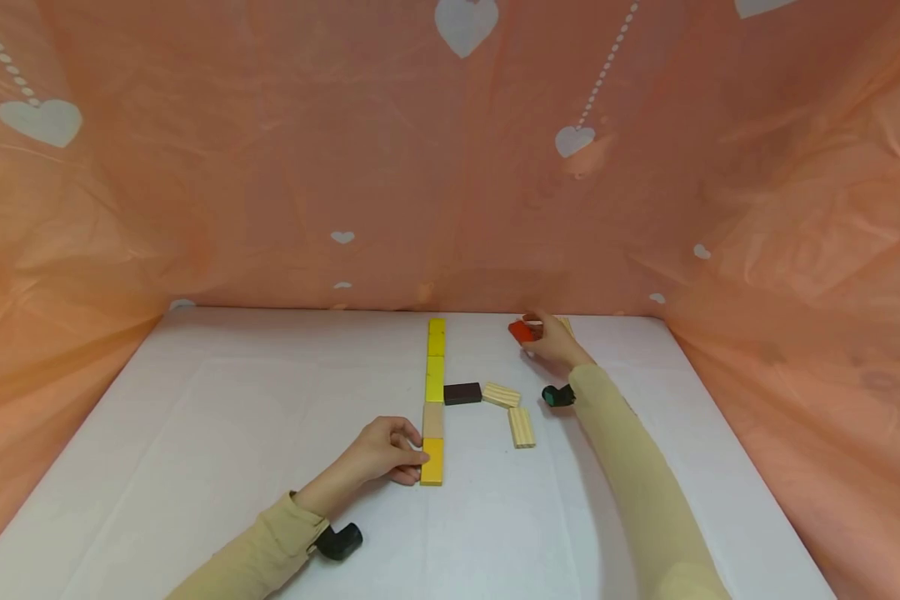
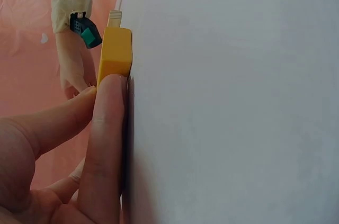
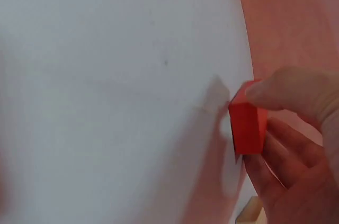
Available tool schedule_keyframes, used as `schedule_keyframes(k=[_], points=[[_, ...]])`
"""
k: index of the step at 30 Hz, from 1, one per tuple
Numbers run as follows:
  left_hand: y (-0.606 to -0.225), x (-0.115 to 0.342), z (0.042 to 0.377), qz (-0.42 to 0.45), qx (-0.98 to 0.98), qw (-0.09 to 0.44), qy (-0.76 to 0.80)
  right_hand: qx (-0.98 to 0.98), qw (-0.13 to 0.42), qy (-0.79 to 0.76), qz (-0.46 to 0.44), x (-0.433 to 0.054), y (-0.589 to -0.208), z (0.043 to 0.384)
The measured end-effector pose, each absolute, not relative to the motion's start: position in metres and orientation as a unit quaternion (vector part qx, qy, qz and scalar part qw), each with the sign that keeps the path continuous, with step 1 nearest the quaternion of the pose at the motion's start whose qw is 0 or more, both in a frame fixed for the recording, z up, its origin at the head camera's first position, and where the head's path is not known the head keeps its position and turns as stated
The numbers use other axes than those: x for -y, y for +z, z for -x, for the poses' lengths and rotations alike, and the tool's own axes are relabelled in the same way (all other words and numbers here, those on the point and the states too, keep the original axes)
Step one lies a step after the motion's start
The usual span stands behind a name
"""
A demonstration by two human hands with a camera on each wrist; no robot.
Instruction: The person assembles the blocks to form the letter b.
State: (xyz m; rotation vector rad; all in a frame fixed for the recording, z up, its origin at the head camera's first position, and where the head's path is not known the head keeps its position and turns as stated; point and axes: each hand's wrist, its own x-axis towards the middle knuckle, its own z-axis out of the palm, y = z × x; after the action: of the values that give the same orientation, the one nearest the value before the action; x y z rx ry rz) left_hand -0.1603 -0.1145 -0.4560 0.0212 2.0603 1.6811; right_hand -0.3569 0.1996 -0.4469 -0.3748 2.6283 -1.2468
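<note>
In the head view a row of wooden blocks runs front to back, two yellow blocks [image 1: 435, 379] at the far part, then a plain wood block [image 1: 433, 420] and an orange-yellow block [image 1: 432, 467] at the near end. My left hand [image 1: 387, 450] holds that orange-yellow block, thumb tip on its edge and a finger against its end in the left wrist view. At the table's far right, my right hand [image 1: 551, 340] grips a red block [image 3: 248, 123] between thumb and fingers. It casts a shadow on the white surface in the right wrist view.
A dark brown block [image 1: 462, 394] extends right from the row, followed by two plain wood blocks, one angled [image 1: 501, 395] and one pointing toward me [image 1: 522, 427]. Another light wood block [image 1: 566, 325] lies behind my right hand. An orange curtain [image 1: 270, 167] borders the white table [image 1: 232, 417].
</note>
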Motion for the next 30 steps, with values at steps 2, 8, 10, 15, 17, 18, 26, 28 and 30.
schedule_keyframes(k=[2,8,10,15,17,18,26,28,30], points=[[-0.455,0.115,0.16,-0.006,-0.754,0.239,0.612,-0.887,0.112,-0.428,0.132,-0.201,-0.447,0.357],[-0.455,0.116,0.159,-0.005,-0.752,0.241,0.614,-0.881,0.104,-0.426,0.177,-0.205,-0.446,0.357],[-0.455,0.116,0.159,-0.008,-0.751,0.241,0.615,-0.885,0.097,-0.416,0.187,-0.206,-0.446,0.356],[-0.455,0.117,0.159,-0.013,-0.747,0.24,0.62,-0.899,0.094,-0.39,0.179,-0.206,-0.444,0.356],[-0.455,0.117,0.159,-0.012,-0.746,0.241,0.621,-0.905,0.096,-0.379,0.168,-0.205,-0.444,0.357],[-0.456,0.117,0.16,-0.014,-0.746,0.24,0.621,-0.908,0.097,-0.374,0.162,-0.204,-0.444,0.357],[-0.455,0.117,0.162,-0.009,-0.75,0.24,0.616,-0.925,0.12,-0.343,0.112,-0.197,-0.441,0.358],[-0.455,0.117,0.162,-0.009,-0.749,0.241,0.617,-0.928,0.122,-0.334,0.113,-0.196,-0.441,0.358],[-0.455,0.118,0.162,-0.009,-0.748,0.242,0.618,-0.93,0.12,-0.326,0.117,-0.195,-0.441,0.358]])
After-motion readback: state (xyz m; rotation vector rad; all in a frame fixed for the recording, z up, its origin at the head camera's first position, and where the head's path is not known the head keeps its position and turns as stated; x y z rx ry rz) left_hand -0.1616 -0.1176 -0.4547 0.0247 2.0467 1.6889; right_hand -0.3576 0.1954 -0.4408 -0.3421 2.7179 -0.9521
